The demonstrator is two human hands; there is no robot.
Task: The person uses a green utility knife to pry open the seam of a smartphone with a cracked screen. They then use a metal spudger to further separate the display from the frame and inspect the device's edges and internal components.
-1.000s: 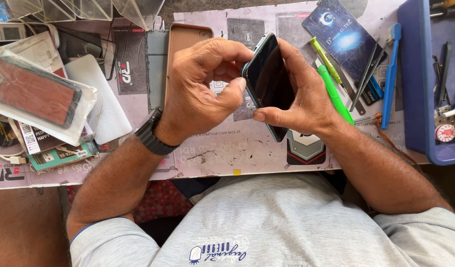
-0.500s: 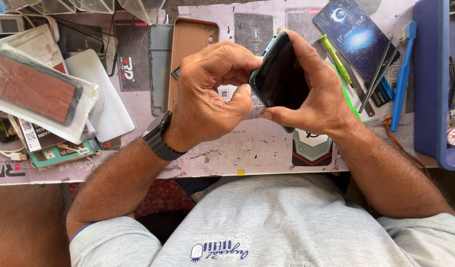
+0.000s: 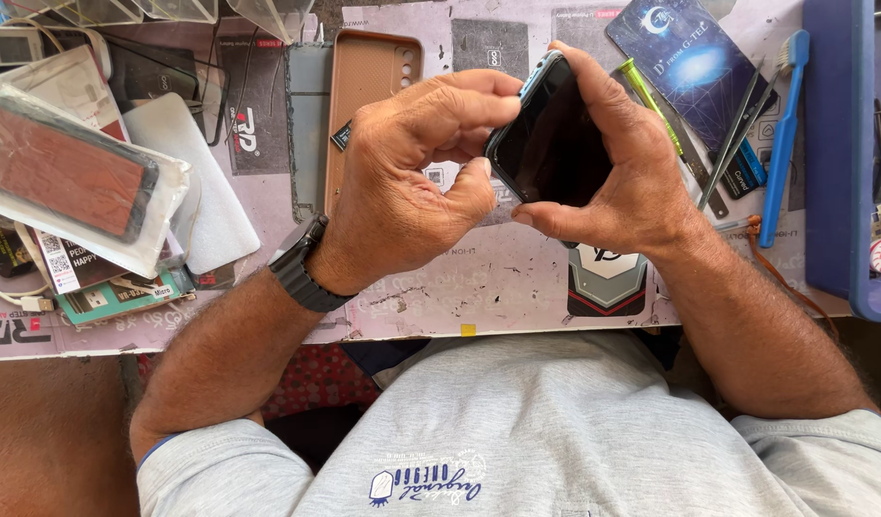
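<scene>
above the worn work mat [image 3: 517,287], just right of a tan phone case [image 3: 364,105], the right hand [image 3: 632,172] clasps a dark phone [image 3: 555,144] while left hand [image 3: 412,182] fingertips pinch its edge; steady, even pressure seems wise.

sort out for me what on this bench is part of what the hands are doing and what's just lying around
In hand:
- dark-screened phone, gripped by the right hand
- left hand, fingertips at the phone's edge

Lying about:
- tan phone case, on the mat
- blue toothbrush
- green pen
- tweezers
- bagged reddish-brown case
- blue tray at the right
</scene>
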